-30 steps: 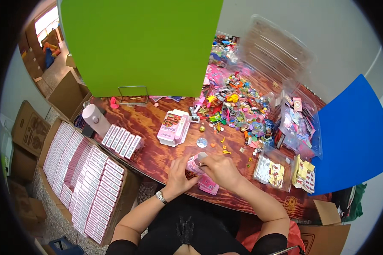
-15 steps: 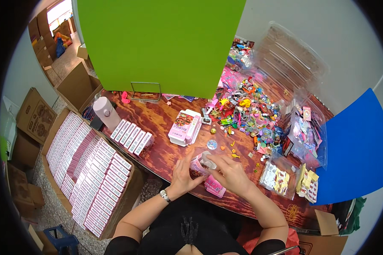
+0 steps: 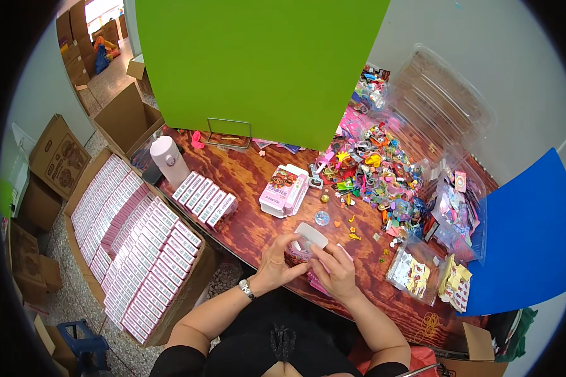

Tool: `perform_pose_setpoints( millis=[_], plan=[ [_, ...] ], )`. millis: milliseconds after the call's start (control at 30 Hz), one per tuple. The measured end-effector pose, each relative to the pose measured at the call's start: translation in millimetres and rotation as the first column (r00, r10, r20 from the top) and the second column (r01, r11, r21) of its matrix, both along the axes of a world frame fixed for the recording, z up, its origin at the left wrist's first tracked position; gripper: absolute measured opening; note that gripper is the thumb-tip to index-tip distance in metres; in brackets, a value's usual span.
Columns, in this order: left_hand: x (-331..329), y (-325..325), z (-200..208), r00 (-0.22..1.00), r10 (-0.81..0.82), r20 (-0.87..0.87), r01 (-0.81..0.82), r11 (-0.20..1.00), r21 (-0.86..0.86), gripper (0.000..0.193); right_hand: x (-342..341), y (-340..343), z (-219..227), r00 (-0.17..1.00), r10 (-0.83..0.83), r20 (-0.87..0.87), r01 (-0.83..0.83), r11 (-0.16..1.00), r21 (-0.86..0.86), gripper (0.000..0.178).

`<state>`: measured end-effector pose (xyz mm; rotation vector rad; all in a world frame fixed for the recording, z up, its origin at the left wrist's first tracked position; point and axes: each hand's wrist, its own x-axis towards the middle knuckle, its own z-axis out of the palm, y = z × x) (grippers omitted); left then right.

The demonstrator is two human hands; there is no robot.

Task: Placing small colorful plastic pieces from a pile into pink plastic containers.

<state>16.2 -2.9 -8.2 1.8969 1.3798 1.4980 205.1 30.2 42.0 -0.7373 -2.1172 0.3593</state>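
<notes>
A small pink carton (image 3: pixel 299 252) with its white top flap (image 3: pixel 312 234) raised is between my hands at the table's near edge. My left hand (image 3: pixel 275 261) wraps around its left side. My right hand (image 3: pixel 337 270) has thumb and fingers closed at the right edge of the opening. What is inside the carton cannot be made out. Partly covered by my hands, a pink packet (image 3: pixel 317 284) lies on the table just below. Beyond my hands is a flat stack of pink cartons (image 3: pixel 282 191), and a round sticker-like disc (image 3: pixel 321 218) lies near it.
Small colourful toys (image 3: pixel 383 169) are heaped at the right. Clear plastic bins (image 3: pixel 462 207) and a tray of yellow cards (image 3: pixel 415 267) stand nearby. To the left are a row of cartons (image 3: pixel 204 200), a pink bottle (image 3: pixel 168 160) and a large filled box (image 3: pixel 132 245). A green panel (image 3: pixel 258 69) rises behind.
The carton's white flap now stands up and tilts away from me. My right hand has moved down along the carton's right side. The whole view has shifted slightly.
</notes>
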Motion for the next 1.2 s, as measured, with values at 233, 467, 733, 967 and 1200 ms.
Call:
perform_pose_setpoints(
  millis=[233, 467, 733, 967, 1200],
  plan=[
    [-6.1, -2.1, -2.7, 0.997, -0.059, -0.058, 0.063, 0.996, 0.069, 0.076, -4.2, -3.7, 12.1, 0.993, -0.077, -0.088, 0.045, 0.946, -0.320, 0.028],
    [-6.7, -5.3, -3.9, 0.997, -0.027, -0.073, 0.028, 0.999, 0.014, 0.084, -8.2, 0.9, 20.3, 0.999, 0.030, 0.033, -0.031, 0.999, 0.031, 0.023],
    [-6.2, -9.0, -5.5, 0.997, -0.006, -0.083, 0.005, 1.000, -0.013, 0.100, -17.0, 4.7, 39.8, 0.999, 0.014, -0.032, -0.024, 0.932, -0.361, 0.021],
    [-6.2, -9.8, 14.4, 0.976, 0.017, -0.217, -0.016, 1.000, 0.005, 0.101, -20.1, 4.4, 32.8, 0.998, -0.024, 0.054, 0.035, 0.979, -0.200, 0.017],
    [-5.2, -11.9, 17.2, 0.978, 0.018, -0.210, -0.027, 0.999, -0.043, 0.116, -15.9, 4.2, 27.8, 0.999, 0.032, -0.012, -0.033, 0.985, -0.169, 0.024]
  ],
)
